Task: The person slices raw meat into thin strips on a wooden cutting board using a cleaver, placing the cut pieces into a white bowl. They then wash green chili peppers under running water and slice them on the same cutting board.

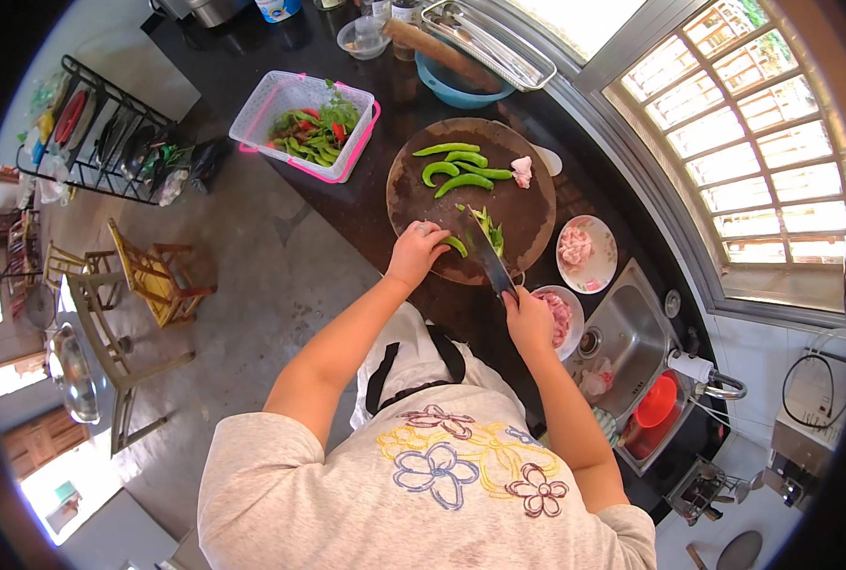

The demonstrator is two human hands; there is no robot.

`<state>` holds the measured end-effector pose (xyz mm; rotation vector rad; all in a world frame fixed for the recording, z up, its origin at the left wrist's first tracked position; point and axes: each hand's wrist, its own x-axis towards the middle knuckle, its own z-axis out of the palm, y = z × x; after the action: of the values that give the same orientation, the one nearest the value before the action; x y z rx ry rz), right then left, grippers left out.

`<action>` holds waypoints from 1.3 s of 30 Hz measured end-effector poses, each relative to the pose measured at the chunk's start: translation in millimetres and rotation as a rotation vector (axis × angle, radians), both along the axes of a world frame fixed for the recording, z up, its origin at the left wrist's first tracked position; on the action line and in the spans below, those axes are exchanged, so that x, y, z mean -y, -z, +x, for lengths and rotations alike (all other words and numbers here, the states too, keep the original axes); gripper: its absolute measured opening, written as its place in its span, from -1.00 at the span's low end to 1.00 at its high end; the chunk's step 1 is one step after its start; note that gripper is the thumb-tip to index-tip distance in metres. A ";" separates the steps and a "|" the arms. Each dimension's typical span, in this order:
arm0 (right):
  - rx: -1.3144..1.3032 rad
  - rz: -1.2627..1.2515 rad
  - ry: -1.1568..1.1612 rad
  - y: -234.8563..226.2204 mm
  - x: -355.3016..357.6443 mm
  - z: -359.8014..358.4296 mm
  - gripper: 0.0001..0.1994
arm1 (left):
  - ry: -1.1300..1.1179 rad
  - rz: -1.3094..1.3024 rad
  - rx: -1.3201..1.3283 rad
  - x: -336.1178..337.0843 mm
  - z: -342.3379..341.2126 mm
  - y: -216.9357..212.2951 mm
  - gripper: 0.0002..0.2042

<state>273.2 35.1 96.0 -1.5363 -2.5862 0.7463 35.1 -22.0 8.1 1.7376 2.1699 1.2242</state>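
A round wooden chopping board [408,185] lies on the dark counter in front of me. My left hand [419,252] is closed on a green chili pepper [454,245] near the board's front left edge. My right hand [527,318] grips a kitchen knife [488,249], its dark blade pointing away and left over the board. Cut green pepper pieces [492,228] lie against the blade's right side. Farther back on the board are several whole green chili peppers [465,180] and a small pale pink lump [522,171], perhaps meat or fat.
A white basket with pink trim [252,119] holds greens and red peppers at the left. Right of the board stand a floral bowl [601,277] and another bowl [573,348], both with raw meat. Beyond them is a steel sink [632,313]. A blue basin [461,93] sits behind the board.
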 end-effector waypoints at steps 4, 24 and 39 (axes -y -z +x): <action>0.049 0.025 -0.066 -0.5 1.8 -7.0 -0.74 | -0.082 -0.022 0.042 1.9 2.5 1.3 -0.80; 0.030 0.077 -0.130 40.2 -10.1 -37.7 -0.78 | -0.068 0.032 -0.025 -3.1 10.3 12.0 -0.86; 0.081 -0.047 -0.109 2.8 -12.7 -24.8 -0.77 | -0.061 0.031 0.063 -11.9 11.0 14.1 -0.81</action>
<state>248.4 47.8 93.2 -1.4783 -2.7496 0.7756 46.0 -10.2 -6.1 1.6319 2.1950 1.3157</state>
